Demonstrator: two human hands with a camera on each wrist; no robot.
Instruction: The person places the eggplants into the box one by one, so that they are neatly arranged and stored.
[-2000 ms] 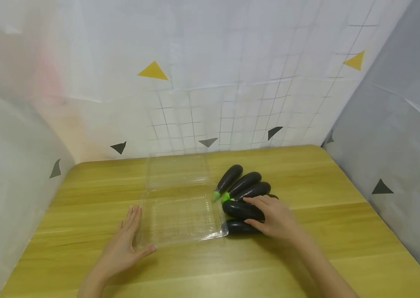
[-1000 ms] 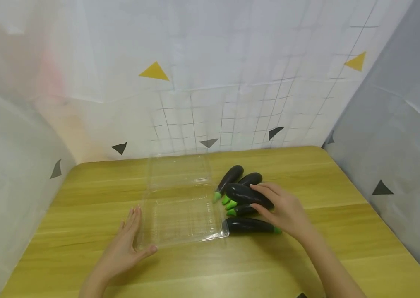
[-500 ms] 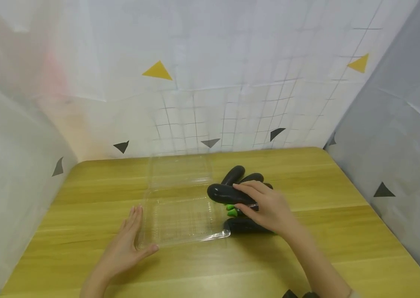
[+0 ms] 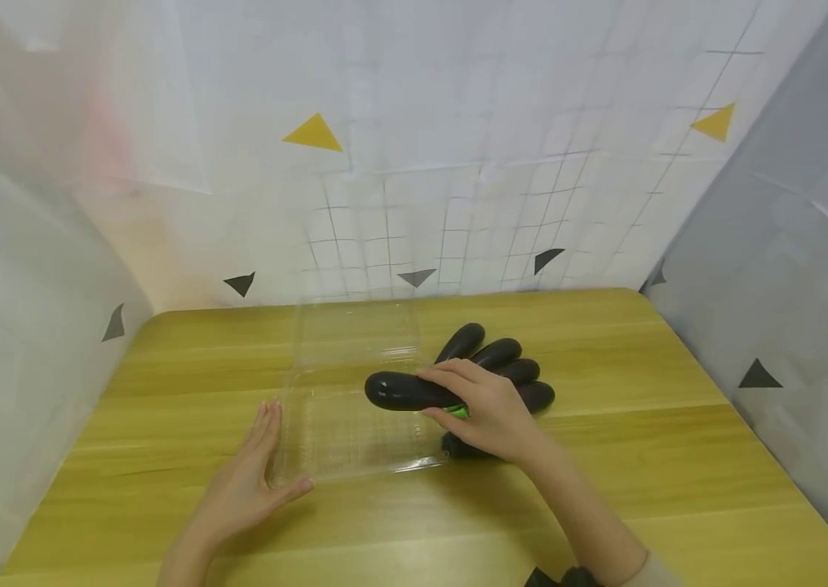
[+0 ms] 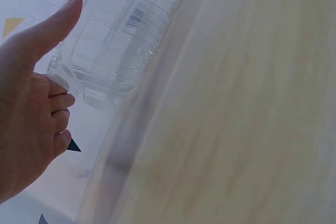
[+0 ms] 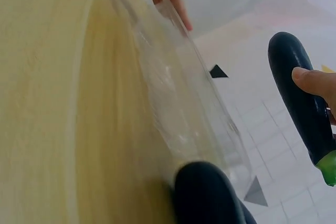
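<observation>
My right hand pinches a dark purple eggplant between thumb and fingers. Its rounded end points left, above the right part of a clear plastic clamshell container. In the right wrist view the held eggplant is tilted, its green stem end low. The container stands unfolded on the table, lid toward the wall. Along its left side lies my left hand, fingers straight and thumb spread at the front corner. Several more eggplants fan out right of the container, partly hidden by my right hand.
The wooden table ends at a white papered wall behind, with grey-white sheets at both sides. One eggplant lies close to the container's front right corner. A black object shows below my right forearm.
My right hand has lifted the eggplant from the group and carried it left over the container's right part. The left hand has stayed at the container's left side.
</observation>
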